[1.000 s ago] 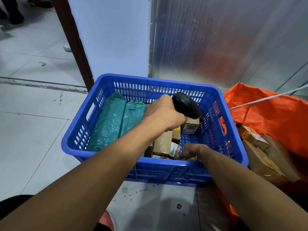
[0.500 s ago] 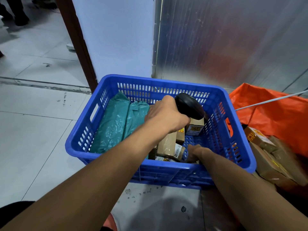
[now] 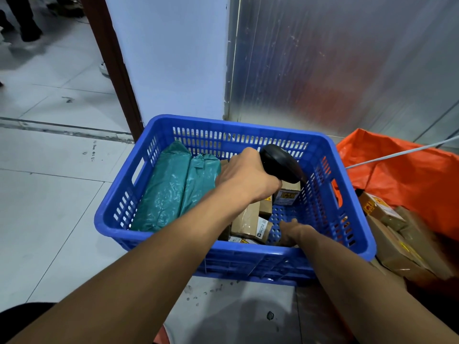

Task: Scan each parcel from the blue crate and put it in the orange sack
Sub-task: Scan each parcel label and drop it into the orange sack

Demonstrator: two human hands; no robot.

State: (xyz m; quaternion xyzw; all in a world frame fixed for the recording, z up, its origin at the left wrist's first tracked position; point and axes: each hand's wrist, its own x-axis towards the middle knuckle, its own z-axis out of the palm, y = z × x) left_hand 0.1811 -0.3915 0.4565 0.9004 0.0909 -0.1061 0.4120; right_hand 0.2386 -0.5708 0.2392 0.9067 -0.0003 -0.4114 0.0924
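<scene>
The blue crate (image 3: pixel 109 219) stands on the floor in front of me. It holds two teal plastic mailers (image 3: pixel 169 189) on the left and several brown cardboard parcels (image 3: pixel 248 219) in the middle. My left hand (image 3: pixel 246 177) grips a black barcode scanner (image 3: pixel 280 162) above the parcels, its head tilted down and to the right. My right hand (image 3: pixel 291 230) reaches down inside the crate's near right corner beside the parcels, and the rim hides its fingers. The orange sack (image 3: pixel 402 175) lies open to the right.
Several brown boxes (image 3: pixel 402 244) lie in the sack. A white cord (image 3: pixel 397 152) crosses above it. A metal wall panel (image 3: pixel 335 70) and a white wall stand right behind the crate. A dark door frame (image 3: pixel 116 70) and a person's feet (image 3: pixel 27 28) are at the far left.
My right hand has sunk slightly lower into the crate's near right corner. My left hand keeps the scanner in about the same place above the parcels.
</scene>
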